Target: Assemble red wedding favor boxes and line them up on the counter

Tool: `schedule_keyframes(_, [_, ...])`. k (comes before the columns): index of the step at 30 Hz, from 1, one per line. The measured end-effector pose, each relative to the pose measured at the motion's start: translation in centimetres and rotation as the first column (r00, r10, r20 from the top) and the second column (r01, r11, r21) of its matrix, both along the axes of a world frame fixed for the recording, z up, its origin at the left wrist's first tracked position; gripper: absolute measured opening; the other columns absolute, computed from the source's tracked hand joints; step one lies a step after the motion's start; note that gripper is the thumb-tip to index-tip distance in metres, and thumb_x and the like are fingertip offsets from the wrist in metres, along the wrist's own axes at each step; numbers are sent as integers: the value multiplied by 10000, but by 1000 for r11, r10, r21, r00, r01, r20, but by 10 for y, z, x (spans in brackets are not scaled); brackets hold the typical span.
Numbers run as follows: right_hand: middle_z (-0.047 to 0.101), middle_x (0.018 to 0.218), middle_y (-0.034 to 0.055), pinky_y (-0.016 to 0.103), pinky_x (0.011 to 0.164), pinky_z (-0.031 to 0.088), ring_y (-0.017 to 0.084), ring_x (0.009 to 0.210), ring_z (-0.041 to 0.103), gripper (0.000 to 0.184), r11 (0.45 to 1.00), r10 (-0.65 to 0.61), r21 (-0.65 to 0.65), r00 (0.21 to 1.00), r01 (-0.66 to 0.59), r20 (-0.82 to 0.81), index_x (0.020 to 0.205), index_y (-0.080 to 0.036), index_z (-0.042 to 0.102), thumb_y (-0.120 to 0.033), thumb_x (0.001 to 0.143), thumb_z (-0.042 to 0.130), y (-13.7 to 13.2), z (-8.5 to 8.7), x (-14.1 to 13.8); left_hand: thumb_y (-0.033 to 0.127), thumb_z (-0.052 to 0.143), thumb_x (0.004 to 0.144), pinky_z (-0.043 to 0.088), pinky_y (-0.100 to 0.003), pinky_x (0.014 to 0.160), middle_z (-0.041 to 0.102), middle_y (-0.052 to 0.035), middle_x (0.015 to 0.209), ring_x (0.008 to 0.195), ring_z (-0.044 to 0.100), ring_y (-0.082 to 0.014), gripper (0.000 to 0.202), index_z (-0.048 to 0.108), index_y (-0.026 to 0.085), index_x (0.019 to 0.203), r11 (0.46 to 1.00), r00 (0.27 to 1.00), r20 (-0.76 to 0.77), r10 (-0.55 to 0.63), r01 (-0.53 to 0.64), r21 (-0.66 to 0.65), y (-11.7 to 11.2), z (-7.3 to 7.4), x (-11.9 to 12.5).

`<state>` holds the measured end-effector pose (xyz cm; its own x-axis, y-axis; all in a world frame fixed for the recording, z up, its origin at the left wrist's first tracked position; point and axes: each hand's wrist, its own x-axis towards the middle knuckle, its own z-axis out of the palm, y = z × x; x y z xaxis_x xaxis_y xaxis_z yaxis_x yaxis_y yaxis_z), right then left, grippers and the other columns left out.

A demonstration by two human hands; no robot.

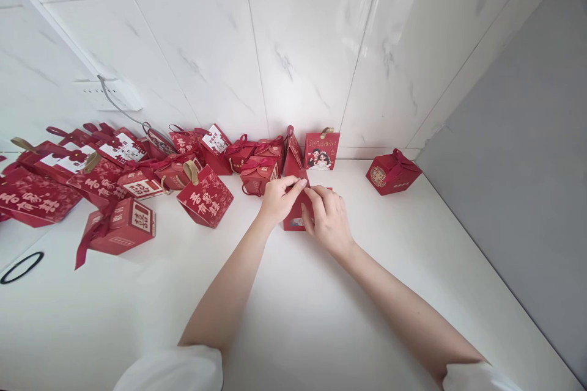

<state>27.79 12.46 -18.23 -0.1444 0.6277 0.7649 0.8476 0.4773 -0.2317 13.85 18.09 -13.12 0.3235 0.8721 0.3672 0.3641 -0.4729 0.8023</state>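
A red gift box [291, 220] with a picture on its front stands upright on the white tabletop, partly covered by my hands. At its peaked top, the thumb and fingers of my left hand [280, 200] are pinched together on the box. My right hand [329, 215] reaches across its front from the right, fingertips closed at the same top edge and thumb against the front face. The fingertips of both hands nearly meet. Whatever small piece may lie between them is hidden. Right behind stands another red triangular box [292, 159].
Red gift boxes with ribbons [120, 227] crowd the left side. A flat-fronted box with a couple printed on it [323, 151] leans near the tiled wall. One bow-tied box [393, 172] sits right, by a grey panel [518, 153]. A black ring [22, 267] lies far left.
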Motion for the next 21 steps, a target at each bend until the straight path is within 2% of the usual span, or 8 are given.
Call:
schedule_keyframes(8, [575,1219,172,421,826,414,295,1056,537,447,998,-67,-13,995,68,80,1360,-148,419,-238,925,463,-4,-2,-7,440,516,891,378,-238,605,586,15,657,646,501,-119,353,645,159,720,1000,1000,-12,17,-17,1,0,2,0])
schedule_keyframes(16, [589,1191,161,395,797,389,264,1017,531,408,988,-147,-22,975,153,166,1310,-120,476,-245,922,476,-7,1,-10,452,573,858,430,-239,696,695,-2,772,745,599,-145,323,714,169,790,999,999,-33,9,-11,-41,1,7,-4])
schedule_keyframes(21, [605,1169,143,387,776,380,256,970,532,380,987,-157,17,965,157,209,1282,-144,505,-210,908,490,-4,1,-8,465,586,849,438,-241,685,708,-7,799,775,622,-157,318,722,181,806,999,999,-31,-8,6,-53,2,6,-5])
